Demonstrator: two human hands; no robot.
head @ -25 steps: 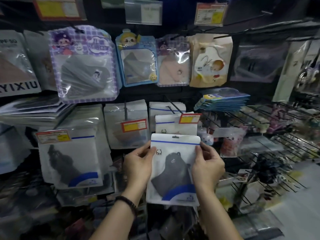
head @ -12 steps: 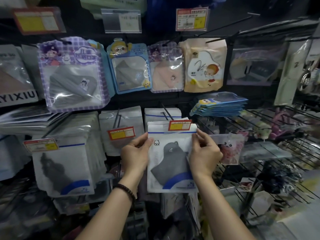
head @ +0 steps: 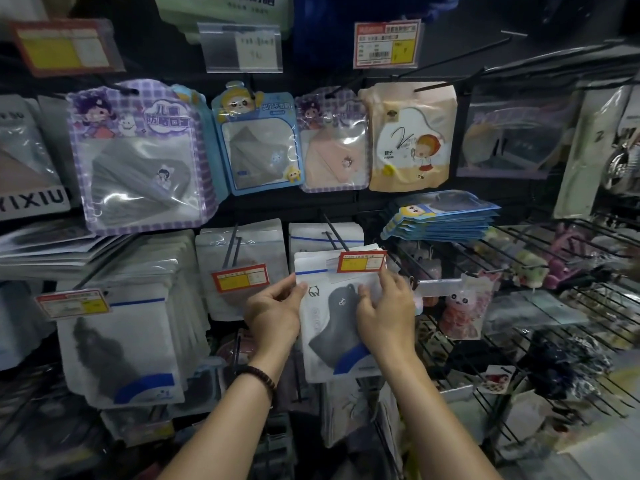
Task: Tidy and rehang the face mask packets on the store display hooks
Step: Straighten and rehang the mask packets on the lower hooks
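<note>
- Head view (the only one here): both hands are on one white packet with a dark mask inside. It's held up in front of the lower row, right under the red and yellow price tag.
- Left hand: narrow grip, thumb and fingers pinching the packet's left edge near the top.
- Right hand: also pinching the packet, at its upper right. The thumb is on the front and the fingertips reach up just under the tag.
- The hook it looks headed for is the dark prong sticking out above the tag, with matching white packets already hanging on it.
- I'd say this is the rehang step, lining the packet's top up with the prong tip. I can't see the hang hole, since the tag covers that bit.
- The next move probably calls for getting the packet's top past the tag, finding the hole, and sliding it straight back onto the prong without bending the packet.
- Other stuff around: a purple checked packet hangs up top, a blue stack lies flat, and a wire rack sits to the right.
</note>
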